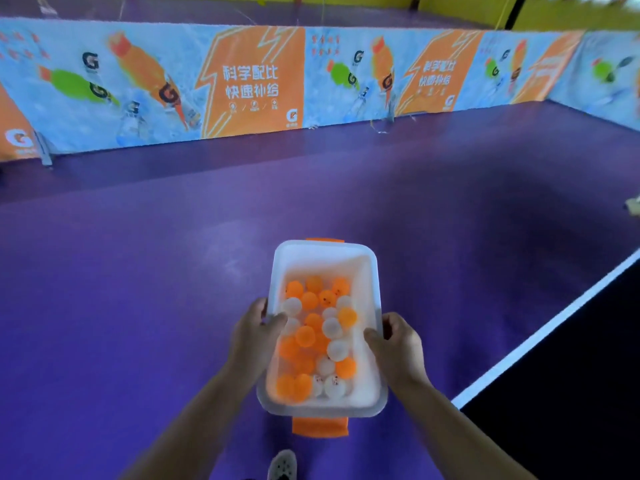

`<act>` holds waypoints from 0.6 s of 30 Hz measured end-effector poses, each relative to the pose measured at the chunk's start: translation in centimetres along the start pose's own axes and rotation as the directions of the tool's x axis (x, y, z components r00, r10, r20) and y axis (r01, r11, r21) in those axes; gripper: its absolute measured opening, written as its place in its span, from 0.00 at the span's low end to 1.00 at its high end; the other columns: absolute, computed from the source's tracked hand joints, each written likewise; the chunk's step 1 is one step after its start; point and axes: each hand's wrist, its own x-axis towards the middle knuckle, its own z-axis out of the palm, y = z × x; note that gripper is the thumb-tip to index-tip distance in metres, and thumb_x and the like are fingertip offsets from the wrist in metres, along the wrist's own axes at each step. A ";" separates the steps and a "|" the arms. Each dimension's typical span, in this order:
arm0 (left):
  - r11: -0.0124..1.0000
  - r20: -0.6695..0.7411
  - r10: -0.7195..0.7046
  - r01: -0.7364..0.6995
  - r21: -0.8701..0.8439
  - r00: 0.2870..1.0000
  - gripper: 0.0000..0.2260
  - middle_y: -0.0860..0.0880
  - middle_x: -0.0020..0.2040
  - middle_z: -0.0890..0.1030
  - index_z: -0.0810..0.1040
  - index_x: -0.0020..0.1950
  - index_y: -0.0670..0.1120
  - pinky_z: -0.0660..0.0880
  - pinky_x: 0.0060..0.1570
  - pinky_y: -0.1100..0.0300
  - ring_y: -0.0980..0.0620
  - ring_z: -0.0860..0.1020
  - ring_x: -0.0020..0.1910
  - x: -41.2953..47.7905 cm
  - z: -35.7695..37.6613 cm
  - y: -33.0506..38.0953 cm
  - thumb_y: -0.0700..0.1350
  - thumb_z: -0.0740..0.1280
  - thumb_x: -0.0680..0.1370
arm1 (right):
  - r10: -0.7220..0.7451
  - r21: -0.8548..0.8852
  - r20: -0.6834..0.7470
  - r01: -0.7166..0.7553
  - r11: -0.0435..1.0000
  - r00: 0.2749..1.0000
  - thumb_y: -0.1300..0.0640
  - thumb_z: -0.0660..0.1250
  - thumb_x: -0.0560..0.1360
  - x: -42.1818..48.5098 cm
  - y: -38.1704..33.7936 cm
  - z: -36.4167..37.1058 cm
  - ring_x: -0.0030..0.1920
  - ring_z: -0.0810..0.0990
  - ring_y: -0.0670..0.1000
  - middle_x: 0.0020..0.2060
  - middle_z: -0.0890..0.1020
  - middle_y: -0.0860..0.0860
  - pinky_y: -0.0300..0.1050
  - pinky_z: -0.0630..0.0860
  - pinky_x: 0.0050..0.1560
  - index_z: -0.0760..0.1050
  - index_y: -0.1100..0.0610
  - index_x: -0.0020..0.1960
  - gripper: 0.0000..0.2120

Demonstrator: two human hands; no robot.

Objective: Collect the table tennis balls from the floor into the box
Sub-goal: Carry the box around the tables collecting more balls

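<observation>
Orange Gatorade "G" banners (252, 81), "科学配比 快速补给", both hands gripping ball-filled box (325, 252)

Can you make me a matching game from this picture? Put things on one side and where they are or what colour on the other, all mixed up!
Things:
1. floor
2. balls
3. left hand
4. shoe

Clues:
a. inside the box
b. purple
c. at the bottom edge of the view
d. gripping the box's left rim

Pairs: 1-b, 2-a, 3-d, 4-c
</observation>
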 end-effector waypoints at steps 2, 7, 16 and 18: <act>0.999 0.039 0.036 -0.036 -0.005 0.999 0.09 0.53 0.37 0.77 0.73 0.47 0.48 0.69 0.34 0.57 0.49 0.75 0.37 5.5 0.6 1.3 0.50 0.67 0.70 | 0.044 0.036 -0.035 -0.043 0.998 0.998 0.57 0.67 0.71 4.0 -1.7 0.8 0.33 0.74 0.47 0.34 0.79 0.49 0.41 0.71 0.30 0.71 0.55 0.38 0.05; 0.996 0.151 0.086 -0.087 0.000 0.985 0.04 0.52 0.38 0.77 0.74 0.48 0.46 0.69 0.34 0.59 0.51 0.74 0.38 15.8 4.1 3.9 0.39 0.67 0.76 | 0.163 0.086 -0.138 -0.152 0.985 0.977 0.58 0.67 0.70 12.1 -3.4 0.9 0.32 0.73 0.47 0.33 0.78 0.49 0.41 0.71 0.30 0.72 0.57 0.39 0.05; 0.993 0.307 0.098 -0.112 0.028 0.947 0.06 0.48 0.43 0.81 0.75 0.48 0.51 0.72 0.42 0.54 0.47 0.78 0.43 29.4 14.1 9.5 0.40 0.66 0.76 | 0.270 0.105 -0.256 -0.251 0.962 0.928 0.57 0.67 0.70 26.9 -1.7 -1.3 0.32 0.73 0.49 0.36 0.80 0.54 0.48 0.74 0.33 0.72 0.59 0.39 0.06; 0.987 0.319 0.132 -0.154 0.044 0.938 0.07 0.48 0.41 0.80 0.74 0.44 0.54 0.71 0.38 0.56 0.48 0.77 0.41 32.7 16.6 11.6 0.41 0.66 0.76 | 0.277 0.134 -0.272 -0.249 0.959 0.922 0.58 0.67 0.70 30.9 -1.5 -2.4 0.33 0.74 0.49 0.36 0.81 0.54 0.50 0.76 0.34 0.72 0.59 0.40 0.06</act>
